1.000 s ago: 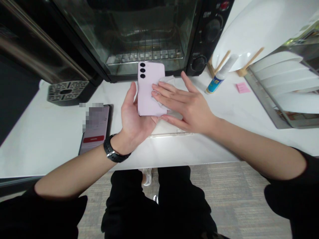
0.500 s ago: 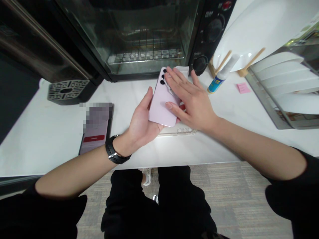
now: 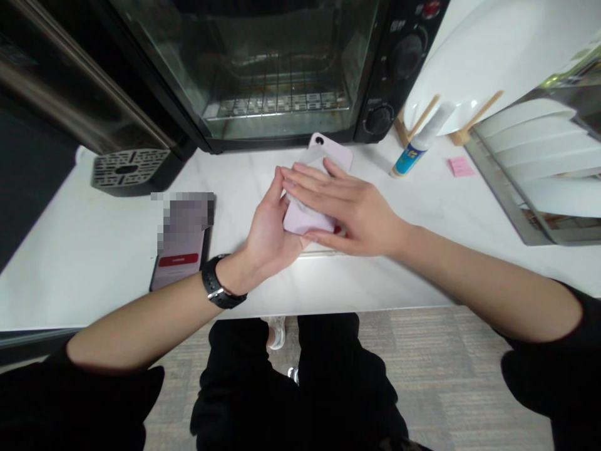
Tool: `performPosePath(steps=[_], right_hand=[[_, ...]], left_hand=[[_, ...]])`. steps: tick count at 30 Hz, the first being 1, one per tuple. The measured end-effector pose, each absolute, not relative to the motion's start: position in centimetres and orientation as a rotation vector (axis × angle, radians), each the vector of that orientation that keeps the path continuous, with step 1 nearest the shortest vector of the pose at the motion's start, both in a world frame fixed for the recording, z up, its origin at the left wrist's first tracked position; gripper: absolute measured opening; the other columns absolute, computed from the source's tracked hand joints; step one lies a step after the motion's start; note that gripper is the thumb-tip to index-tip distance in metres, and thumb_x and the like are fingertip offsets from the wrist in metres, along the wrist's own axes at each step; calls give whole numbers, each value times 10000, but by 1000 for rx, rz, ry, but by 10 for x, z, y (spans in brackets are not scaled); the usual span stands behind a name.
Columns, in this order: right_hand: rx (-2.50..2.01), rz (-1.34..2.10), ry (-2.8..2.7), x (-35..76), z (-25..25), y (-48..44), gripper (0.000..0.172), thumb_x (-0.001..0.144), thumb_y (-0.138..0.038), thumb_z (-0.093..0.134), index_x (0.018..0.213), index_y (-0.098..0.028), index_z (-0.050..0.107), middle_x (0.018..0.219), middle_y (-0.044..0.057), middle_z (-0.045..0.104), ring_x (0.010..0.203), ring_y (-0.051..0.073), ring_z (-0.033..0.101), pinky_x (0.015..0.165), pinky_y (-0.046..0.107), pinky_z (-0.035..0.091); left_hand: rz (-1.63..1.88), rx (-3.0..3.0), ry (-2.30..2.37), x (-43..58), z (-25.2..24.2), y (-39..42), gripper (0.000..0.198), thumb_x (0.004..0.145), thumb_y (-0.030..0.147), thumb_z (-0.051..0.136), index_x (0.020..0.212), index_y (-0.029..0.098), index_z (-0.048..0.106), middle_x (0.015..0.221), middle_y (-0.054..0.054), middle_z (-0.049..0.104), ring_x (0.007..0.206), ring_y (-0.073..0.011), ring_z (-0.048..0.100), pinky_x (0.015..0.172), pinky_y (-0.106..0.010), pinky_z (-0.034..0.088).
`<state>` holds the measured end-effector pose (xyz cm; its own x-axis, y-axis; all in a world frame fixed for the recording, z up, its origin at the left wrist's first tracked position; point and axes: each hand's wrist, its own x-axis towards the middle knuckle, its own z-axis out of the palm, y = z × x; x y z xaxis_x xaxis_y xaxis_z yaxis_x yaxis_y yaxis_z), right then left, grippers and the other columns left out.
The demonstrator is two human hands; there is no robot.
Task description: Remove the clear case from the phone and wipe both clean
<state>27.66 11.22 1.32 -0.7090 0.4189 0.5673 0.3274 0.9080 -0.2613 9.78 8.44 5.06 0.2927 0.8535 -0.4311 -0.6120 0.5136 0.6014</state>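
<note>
A lavender smartphone (image 3: 304, 222) lies back side up in my left hand (image 3: 270, 241), whose fingers are mostly hidden beneath it. My right hand (image 3: 359, 207) lies across the phone's back with its fingers held long and nearly flat. Between its fingers and the phone is a thin white wipe (image 3: 317, 154), which covers much of the back; one camera lens still shows at the top. Below the hands, a clear phone case (image 3: 322, 253) rests on the counter, mostly covered. Something small and red shows beside the phone under my right hand.
A second phone (image 3: 181, 258) lies on the white counter (image 3: 113, 263) at left. Behind stand a toaster oven (image 3: 277, 143) and a machine with a drip tray (image 3: 129, 169). To the right are a spray bottle (image 3: 408, 158), pink sticky notes (image 3: 461, 166) and a dish rack (image 3: 509, 200).
My right hand has slid with the wipe down and left, from beside the camera lenses to the phone's lower part. My left hand keeps its hold.
</note>
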Motion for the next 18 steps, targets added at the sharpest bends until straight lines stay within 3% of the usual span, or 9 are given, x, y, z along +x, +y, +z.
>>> performPosePath(steps=[5, 9, 11, 14, 18], right_hand=[[-300, 182, -2454, 275, 11, 110, 606, 1143, -508, 522, 1696, -269, 450, 1679, 58, 609, 1620, 200, 517, 1415, 515, 333], [-302, 115, -2413, 279, 14, 113, 492, 1135, -459, 568, 1585, -263, 603, 1608, 56, 680, 1550, 206, 605, 1402, 525, 349], [-377, 94, -2388, 281, 15, 114, 463, 1137, -446, 557, 1559, -268, 630, 1588, 53, 696, 1531, 221, 627, 1400, 560, 341], [-560, 89, -2385, 285, 18, 116, 500, 1152, -497, 474, 1577, -274, 612, 1603, 58, 681, 1539, 245, 622, 1407, 616, 310], [-789, 103, -2414, 286, 20, 120, 657, 1131, -637, 390, 1631, -244, 554, 1685, 97, 591, 1610, 289, 541, 1417, 660, 272]], left_hand=[[961, 356, 793, 89, 49, 87, 753, 1107, 729, 326, 1443, 174, 708, 1179, -135, 834, 1454, -347, 684, 1149, -470, 620], [1109, 403, 754, 86, 48, 90, 670, 1146, 622, 308, 1487, 177, 676, 1265, -106, 829, 1468, -276, 680, 1146, -335, 608], [1152, 381, 773, 87, 49, 91, 624, 1159, 574, 317, 1504, 186, 663, 1299, -89, 828, 1509, -266, 642, 1168, -330, 594], [1185, 333, 790, 90, 54, 90, 567, 1164, 520, 363, 1529, 192, 647, 1387, -82, 808, 1553, -270, 595, 1175, -343, 593], [1153, 311, 767, 92, 57, 88, 551, 1165, 492, 374, 1555, 197, 628, 1422, -75, 793, 1456, -268, 677, 1087, -324, 647]])
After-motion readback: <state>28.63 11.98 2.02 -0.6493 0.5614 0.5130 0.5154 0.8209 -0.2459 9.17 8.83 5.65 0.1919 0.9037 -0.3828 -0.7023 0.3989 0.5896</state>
